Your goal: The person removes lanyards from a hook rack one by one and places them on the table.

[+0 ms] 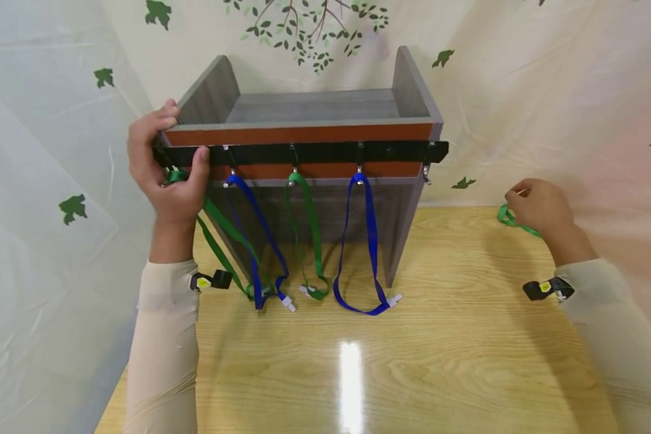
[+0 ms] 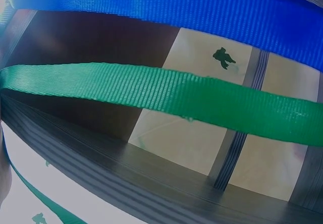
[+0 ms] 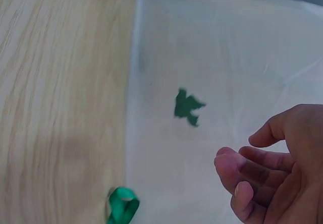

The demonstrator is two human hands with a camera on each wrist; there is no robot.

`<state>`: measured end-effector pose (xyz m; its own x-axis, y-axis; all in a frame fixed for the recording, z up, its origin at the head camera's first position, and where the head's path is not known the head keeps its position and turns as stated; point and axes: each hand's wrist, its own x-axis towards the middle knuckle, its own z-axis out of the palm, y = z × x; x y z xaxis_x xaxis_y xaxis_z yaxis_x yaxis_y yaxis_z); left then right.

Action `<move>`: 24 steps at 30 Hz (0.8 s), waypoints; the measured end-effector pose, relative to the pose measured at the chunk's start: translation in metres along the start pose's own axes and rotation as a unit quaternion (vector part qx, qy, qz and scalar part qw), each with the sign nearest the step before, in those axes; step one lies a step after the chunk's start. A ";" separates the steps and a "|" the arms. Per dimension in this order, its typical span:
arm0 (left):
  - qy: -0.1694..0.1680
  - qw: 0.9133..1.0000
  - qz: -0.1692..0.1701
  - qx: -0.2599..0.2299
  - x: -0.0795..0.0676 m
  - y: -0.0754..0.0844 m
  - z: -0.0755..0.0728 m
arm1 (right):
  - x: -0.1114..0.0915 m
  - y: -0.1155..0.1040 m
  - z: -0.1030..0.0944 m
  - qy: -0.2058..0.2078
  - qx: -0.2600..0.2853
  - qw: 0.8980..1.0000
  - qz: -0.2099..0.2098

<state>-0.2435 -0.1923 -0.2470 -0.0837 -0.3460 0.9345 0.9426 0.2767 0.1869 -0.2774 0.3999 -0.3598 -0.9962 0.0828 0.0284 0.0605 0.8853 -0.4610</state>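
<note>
My left hand (image 1: 168, 196) grips the left front corner of a grey wooden shelf (image 1: 314, 105), thumb over its black hook rail (image 1: 325, 153). A green lanyard (image 1: 222, 221) hangs under that hand, its upper end partly hidden by it. From further hooks hang a blue lanyard (image 1: 264, 224), a green lanyard (image 1: 313, 223) and another blue lanyard (image 1: 371, 226). At the right, my right hand (image 1: 542, 208) is over a loose green lanyard (image 1: 503, 215). In the right wrist view its loosely curled fingers (image 3: 227, 171) are apart from the green strap (image 3: 121, 206) and hold nothing.
The shelf stands on a light wooden table (image 1: 439, 361) against a pale wall sheet (image 1: 493, 90) with green leaf and bird prints. A silver hook (image 1: 426, 175) sits at the rail's right end. White clips (image 1: 289, 303) on the lanyards' lower ends lie on the table.
</note>
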 end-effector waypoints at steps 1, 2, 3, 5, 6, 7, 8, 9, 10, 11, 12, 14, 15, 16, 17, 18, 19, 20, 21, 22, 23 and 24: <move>0.000 1.000 0.000 -0.001 0.000 0.000 0.000 | -0.002 -0.006 0.000 0.005 0.001 1.000 -0.002; 0.000 1.000 0.000 -0.001 0.000 0.000 0.000 | -0.003 -0.011 -0.001 0.009 0.004 1.000 -0.005; 0.001 1.000 0.000 -0.002 0.000 0.000 0.000 | -0.005 -0.016 -0.001 0.013 0.008 1.000 -0.006; 0.003 1.000 0.000 -0.005 0.000 0.000 0.001 | -0.009 -0.026 -0.001 0.022 0.017 1.000 -0.012; 0.004 1.000 0.000 -0.006 0.000 0.000 0.001 | -0.011 -0.031 -0.001 0.025 0.022 0.999 -0.015; 0.006 1.000 0.000 -0.007 0.000 0.000 0.001 | -0.014 -0.037 -0.002 0.026 0.028 0.999 -0.019; 0.006 1.000 -0.001 -0.008 0.000 0.000 0.001 | -0.017 -0.042 -0.002 0.026 0.032 0.999 -0.023; 0.006 1.000 -0.002 -0.009 -0.001 0.000 0.002 | -0.021 -0.047 -0.002 0.027 0.037 0.999 -0.026; 0.007 1.000 -0.003 -0.009 0.000 -0.001 0.002 | -0.024 -0.052 -0.002 0.029 0.040 0.998 -0.031; 0.005 1.000 -0.003 -0.008 -0.001 -0.001 0.002 | -0.027 -0.057 -0.002 0.031 0.043 0.998 -0.035; 0.004 1.000 -0.004 -0.005 0.000 -0.001 0.002 | -0.031 -0.062 -0.003 0.036 0.043 0.998 -0.039; 0.004 1.000 -0.005 -0.007 -0.001 -0.001 0.002 | -0.037 -0.071 -0.004 0.048 0.041 0.997 -0.050; 0.005 1.000 -0.005 -0.007 -0.001 -0.001 0.002 | -0.040 -0.075 -0.004 0.055 0.040 0.996 -0.055; 0.005 1.000 -0.005 -0.007 -0.001 -0.001 0.002 | -0.043 -0.079 -0.005 0.061 0.040 0.995 -0.061; 0.007 1.000 -0.005 -0.008 -0.001 -0.001 0.003 | -0.046 -0.083 -0.005 0.067 0.040 0.995 -0.067; 0.009 1.000 -0.004 -0.010 -0.001 -0.001 0.003 | -0.049 -0.086 -0.005 0.072 0.040 0.994 -0.073; 0.012 1.000 -0.004 -0.013 -0.001 -0.001 0.003 | -0.051 -0.089 -0.004 0.074 0.042 0.993 -0.078; 0.013 1.000 -0.004 -0.012 -0.001 -0.002 0.003 | -0.054 -0.091 -0.004 0.077 0.042 0.993 -0.083; 0.013 1.000 -0.004 -0.012 -0.001 -0.002 0.003 | -0.056 -0.094 -0.004 0.079 0.044 0.992 -0.088; 0.013 1.000 -0.003 -0.013 -0.001 -0.002 0.004 | -0.058 -0.096 -0.003 0.080 0.046 0.991 -0.092; 0.014 1.000 -0.003 -0.012 -0.001 -0.002 0.004 | -0.060 -0.099 -0.003 0.081 0.047 0.991 -0.095; 0.014 1.000 -0.003 -0.012 -0.001 -0.002 0.004 | -0.062 -0.101 -0.003 0.082 0.049 0.991 -0.097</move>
<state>-0.2464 -0.1891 -0.2473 -0.0808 -0.3718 0.9248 0.9497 0.2530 0.1847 -0.2216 0.3071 -0.3124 -0.9641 -0.0036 0.2656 -0.1452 0.8444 -0.5157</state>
